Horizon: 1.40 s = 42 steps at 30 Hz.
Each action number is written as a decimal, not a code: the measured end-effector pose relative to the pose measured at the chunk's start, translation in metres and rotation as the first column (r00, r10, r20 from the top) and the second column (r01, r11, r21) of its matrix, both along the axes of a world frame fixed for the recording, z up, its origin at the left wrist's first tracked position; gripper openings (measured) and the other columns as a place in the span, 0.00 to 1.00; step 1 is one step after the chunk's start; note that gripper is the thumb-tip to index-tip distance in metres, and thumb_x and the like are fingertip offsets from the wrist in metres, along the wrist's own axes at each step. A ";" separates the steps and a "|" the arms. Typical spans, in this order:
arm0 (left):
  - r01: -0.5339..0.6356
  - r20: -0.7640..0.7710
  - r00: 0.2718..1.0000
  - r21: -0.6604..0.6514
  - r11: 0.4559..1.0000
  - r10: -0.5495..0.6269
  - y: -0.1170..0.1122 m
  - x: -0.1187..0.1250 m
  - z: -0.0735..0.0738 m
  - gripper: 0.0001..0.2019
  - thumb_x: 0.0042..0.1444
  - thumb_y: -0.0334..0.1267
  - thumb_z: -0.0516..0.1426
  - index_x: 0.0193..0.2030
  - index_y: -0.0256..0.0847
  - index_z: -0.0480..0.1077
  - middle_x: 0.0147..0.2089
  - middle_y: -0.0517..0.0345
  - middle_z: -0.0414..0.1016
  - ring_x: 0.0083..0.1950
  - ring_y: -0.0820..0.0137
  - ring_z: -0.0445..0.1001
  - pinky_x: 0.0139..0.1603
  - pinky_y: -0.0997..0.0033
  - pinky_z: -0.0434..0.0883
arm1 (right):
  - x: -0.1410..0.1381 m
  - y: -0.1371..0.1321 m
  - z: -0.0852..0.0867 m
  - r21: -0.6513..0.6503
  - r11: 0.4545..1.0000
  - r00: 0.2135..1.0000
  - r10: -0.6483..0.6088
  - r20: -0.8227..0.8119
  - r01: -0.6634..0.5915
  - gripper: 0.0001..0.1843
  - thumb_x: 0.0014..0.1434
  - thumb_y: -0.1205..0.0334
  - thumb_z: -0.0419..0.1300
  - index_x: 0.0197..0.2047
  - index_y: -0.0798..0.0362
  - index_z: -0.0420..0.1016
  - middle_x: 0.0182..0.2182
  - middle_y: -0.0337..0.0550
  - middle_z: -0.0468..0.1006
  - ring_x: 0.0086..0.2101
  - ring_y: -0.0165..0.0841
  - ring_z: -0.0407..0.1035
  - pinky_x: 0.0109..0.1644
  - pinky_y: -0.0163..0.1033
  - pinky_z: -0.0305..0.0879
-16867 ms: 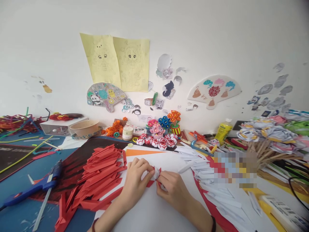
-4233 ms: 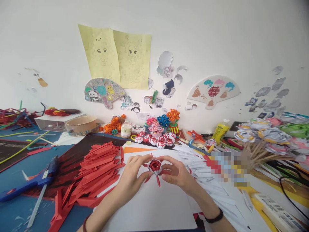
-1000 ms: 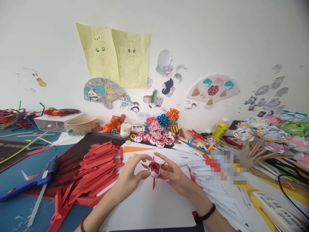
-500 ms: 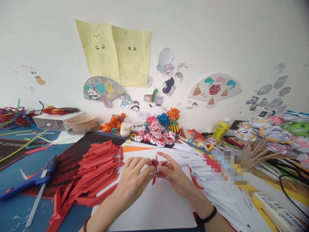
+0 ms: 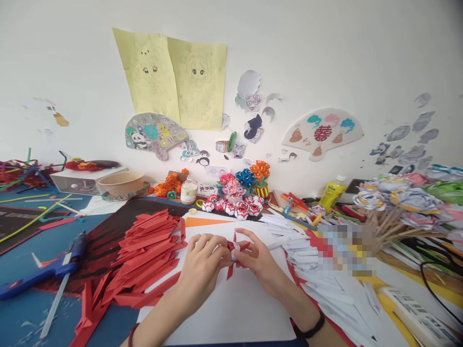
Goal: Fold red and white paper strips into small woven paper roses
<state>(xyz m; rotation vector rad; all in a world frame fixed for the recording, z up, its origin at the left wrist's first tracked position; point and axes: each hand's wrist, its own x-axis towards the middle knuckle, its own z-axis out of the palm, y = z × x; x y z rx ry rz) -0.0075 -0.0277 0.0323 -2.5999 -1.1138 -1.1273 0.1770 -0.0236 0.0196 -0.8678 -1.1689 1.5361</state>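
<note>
Between both hands, above a sheet of white paper (image 5: 231,308), is a small red and white folded-paper flower (image 5: 235,246) with pointed red strips sticking out. My left hand (image 5: 206,260) pinches its left side with thumb and fingers. On the other side my right hand (image 5: 258,260) grips it, the index finger lifted along an upright red strip. Fingers cover part of the flower. Left of my hands lies a heap of folded red paper strips (image 5: 148,260); to the right are many folded white paper strips (image 5: 307,255). Finished red and white paper flowers (image 5: 242,209) sit behind.
A blue glue gun (image 5: 68,258) with a glue stick lies at the left. Farther back stand a beige bowl (image 5: 121,183), a small glue bottle (image 5: 188,191) and a yellow bottle (image 5: 332,193). Paper flowers on sticks (image 5: 390,202) and a white box (image 5: 419,315) are at the right.
The flower has turned slightly in my fingers, showing more of its white part. My left fingertips have shifted a little left and down. The other things stay where they were.
</note>
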 end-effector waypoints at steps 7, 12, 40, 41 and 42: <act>-0.038 0.007 0.999 -0.006 0.999 0.038 -0.002 0.003 -0.001 0.07 0.62 0.28 0.51 0.35 0.42 0.67 0.43 0.57 0.73 0.44 0.66 0.64 0.46 0.62 0.55 | -0.004 -0.003 -0.003 0.021 1.000 1.000 -0.018 0.011 0.018 0.32 0.51 0.53 0.70 0.56 0.43 0.62 0.36 0.36 0.68 0.32 0.28 0.66 0.34 0.34 0.60; -0.103 0.000 0.995 -0.015 0.995 0.103 -0.001 0.004 -0.001 0.07 0.61 0.28 0.52 0.34 0.43 0.67 0.44 0.57 0.73 0.44 0.64 0.64 0.46 0.60 0.55 | -0.003 -0.001 -0.005 0.038 0.999 0.997 -0.037 0.066 0.034 0.34 0.51 0.52 0.69 0.57 0.42 0.60 0.39 0.38 0.66 0.32 0.28 0.68 0.36 0.35 0.63; -0.172 0.044 0.980 -0.281 0.944 0.192 0.006 0.005 -0.004 0.06 0.58 0.36 0.55 0.30 0.43 0.70 0.49 0.57 0.71 0.49 0.62 0.64 0.46 0.59 0.58 | -0.004 -0.007 -0.013 0.652 0.696 0.340 -0.560 0.755 -0.301 0.09 0.62 0.73 0.52 0.31 0.53 0.66 0.29 0.39 0.71 0.29 0.32 0.67 0.32 0.35 0.61; -0.171 0.039 0.981 -0.279 0.945 0.189 0.006 0.005 -0.004 0.06 0.58 0.36 0.55 0.30 0.43 0.70 0.49 0.57 0.71 0.49 0.61 0.64 0.46 0.58 0.58 | -0.004 -0.007 -0.012 0.640 0.709 0.360 -0.538 0.763 -0.297 0.09 0.61 0.74 0.52 0.31 0.53 0.65 0.29 0.39 0.71 0.29 0.31 0.66 0.33 0.35 0.61; -0.169 0.034 0.982 -0.277 0.946 0.186 0.006 0.004 -0.004 0.06 0.58 0.35 0.55 0.30 0.43 0.70 0.50 0.57 0.71 0.50 0.61 0.64 0.46 0.58 0.58 | -0.004 -0.007 -0.011 0.628 0.721 0.379 -0.516 0.768 -0.292 0.09 0.61 0.74 0.53 0.31 0.53 0.65 0.30 0.38 0.71 0.30 0.31 0.66 0.33 0.34 0.61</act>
